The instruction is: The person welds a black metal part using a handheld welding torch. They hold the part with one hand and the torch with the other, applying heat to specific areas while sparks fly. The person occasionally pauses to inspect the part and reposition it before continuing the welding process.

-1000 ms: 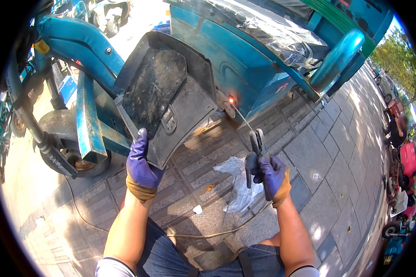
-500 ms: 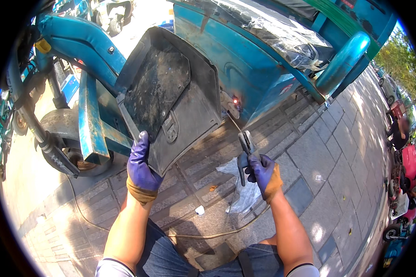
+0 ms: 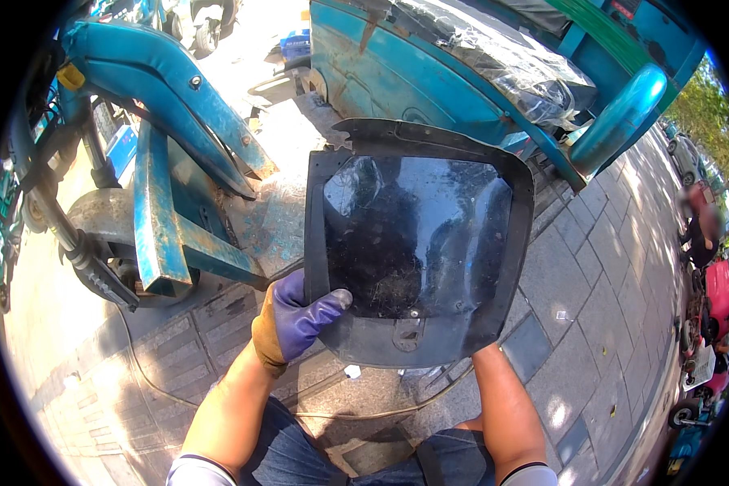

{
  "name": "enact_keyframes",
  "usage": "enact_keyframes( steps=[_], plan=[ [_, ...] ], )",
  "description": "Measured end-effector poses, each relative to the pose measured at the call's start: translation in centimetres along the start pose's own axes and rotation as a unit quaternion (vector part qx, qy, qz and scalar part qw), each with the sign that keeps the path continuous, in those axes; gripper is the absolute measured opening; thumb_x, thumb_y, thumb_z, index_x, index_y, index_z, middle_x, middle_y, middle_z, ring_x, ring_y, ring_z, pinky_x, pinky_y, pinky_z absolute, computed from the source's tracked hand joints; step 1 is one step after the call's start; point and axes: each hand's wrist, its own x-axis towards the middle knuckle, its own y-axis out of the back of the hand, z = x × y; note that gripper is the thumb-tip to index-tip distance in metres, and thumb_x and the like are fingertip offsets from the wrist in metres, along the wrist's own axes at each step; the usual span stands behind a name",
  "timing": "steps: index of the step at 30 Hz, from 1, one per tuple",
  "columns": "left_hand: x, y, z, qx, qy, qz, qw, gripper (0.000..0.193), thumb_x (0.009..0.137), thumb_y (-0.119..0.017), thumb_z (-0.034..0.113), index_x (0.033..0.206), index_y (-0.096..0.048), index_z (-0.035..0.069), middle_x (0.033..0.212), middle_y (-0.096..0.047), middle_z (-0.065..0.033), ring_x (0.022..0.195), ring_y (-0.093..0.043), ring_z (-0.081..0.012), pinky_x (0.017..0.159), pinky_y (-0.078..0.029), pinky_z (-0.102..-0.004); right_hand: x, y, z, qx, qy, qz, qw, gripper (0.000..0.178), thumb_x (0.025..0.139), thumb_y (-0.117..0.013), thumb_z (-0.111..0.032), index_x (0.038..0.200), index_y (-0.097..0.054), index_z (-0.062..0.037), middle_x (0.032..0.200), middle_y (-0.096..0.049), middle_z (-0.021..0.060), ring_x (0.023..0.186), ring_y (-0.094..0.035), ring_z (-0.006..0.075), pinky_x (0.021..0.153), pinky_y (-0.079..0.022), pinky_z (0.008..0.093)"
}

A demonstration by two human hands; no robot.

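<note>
A black welding shield [image 3: 419,235] with a dark glossy pane stands up in front of me. My left hand [image 3: 304,314], in a purple and tan glove, is closed on its lower left edge, thumb across the near face. Behind the shield, my right hand is out of sight; only my bare right forearm [image 3: 510,401] shows below the lower right corner. Whatever that hand holds is hidden too. The shield also covers the lower corner of the teal metal body [image 3: 360,61].
To the left stands a rusty teal frame [image 3: 155,211] with a front wheel [image 3: 109,223]. A cable [image 3: 356,415] crosses the paving between my arms and the vehicle. Clear plastic wrap [image 3: 494,61] covers the load above the teal body. People [image 3: 702,231] and pink scooters [image 3: 721,292] are far right.
My left hand has swung the shield right and turned its pane towards me. It now hides my right hand, the electrode holder gripped there earlier, and the glowing spot on the teal metal.
</note>
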Motion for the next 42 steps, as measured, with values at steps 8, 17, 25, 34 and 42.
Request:
enact_keyframes(
  steps=[8,17,25,34,42],
  plan=[
    [0.5,0.0,0.1,0.012,-0.026,0.029,0.999,0.019,0.093,-0.077,0.021,0.094,-0.067,0.005,0.078,-0.064,0.0050,0.072,-0.056,-0.0051,0.064,-0.048,-0.0264,1.7,1.7,5.3,0.299,-0.166,-0.033,0.939,0.025,0.103,-0.052,-0.040,0.109,-0.062,-0.0174,0.080,-0.051,-0.0020,0.068,-0.052,0.0118,0.055,-0.041,0.0281],
    [1.0,-1.0,-0.9,0.020,-0.095,0.058,0.994,0.027,0.092,-0.074,0.025,0.108,-0.068,0.004,0.085,-0.063,0.0056,0.073,-0.055,-0.0059,0.066,-0.044,-0.0232,-3.8,-1.8,-4.6,-0.365,0.205,-0.026,0.908,0.036,0.089,-0.064,-0.022,0.120,-0.063,-0.0019,0.116,-0.066,0.0181,0.105,-0.063,0.0319,0.088,-0.051,0.0393],
    [1.6,-0.3,-1.7,-0.122,-0.109,0.084,0.983,0.024,0.101,-0.063,0.021,0.118,-0.065,0.006,0.099,-0.067,0.0000,0.086,-0.062,-0.0111,0.079,-0.050,-0.0274,-4.2,-2.8,-6.0,-0.272,0.182,-0.051,0.944,0.038,0.092,-0.067,-0.028,0.118,-0.064,-0.0004,0.096,-0.070,0.0140,0.083,-0.067,0.0243,0.075,-0.053,0.0361],
    [2.5,1.8,-0.7,-0.427,-0.021,0.157,0.890,0.030,0.104,-0.059,0.024,0.124,-0.062,0.003,0.109,-0.070,-0.0091,0.094,-0.067,-0.0178,0.082,-0.055,-0.0330,-5.9,-2.9,-8.2,-0.185,0.066,-0.055,0.979,0.046,0.095,-0.070,-0.042,0.107,-0.068,0.0029,0.077,-0.068,0.0073,0.063,-0.061,0.0116,0.060,-0.050,0.0285],
    [2.0,1.5,-0.1,-0.497,-0.029,0.173,0.850,0.022,0.101,-0.063,0.022,0.115,-0.064,0.004,0.101,-0.069,-0.0085,0.084,-0.065,-0.0184,0.071,-0.052,-0.0330,-6.3,-3.8,-8.4,-0.209,0.053,-0.058,0.975,0.040,0.095,-0.069,-0.033,0.108,-0.068,0.0045,0.080,-0.071,0.0099,0.064,-0.063,0.0126,0.058,-0.051,0.0287]
  ],
)
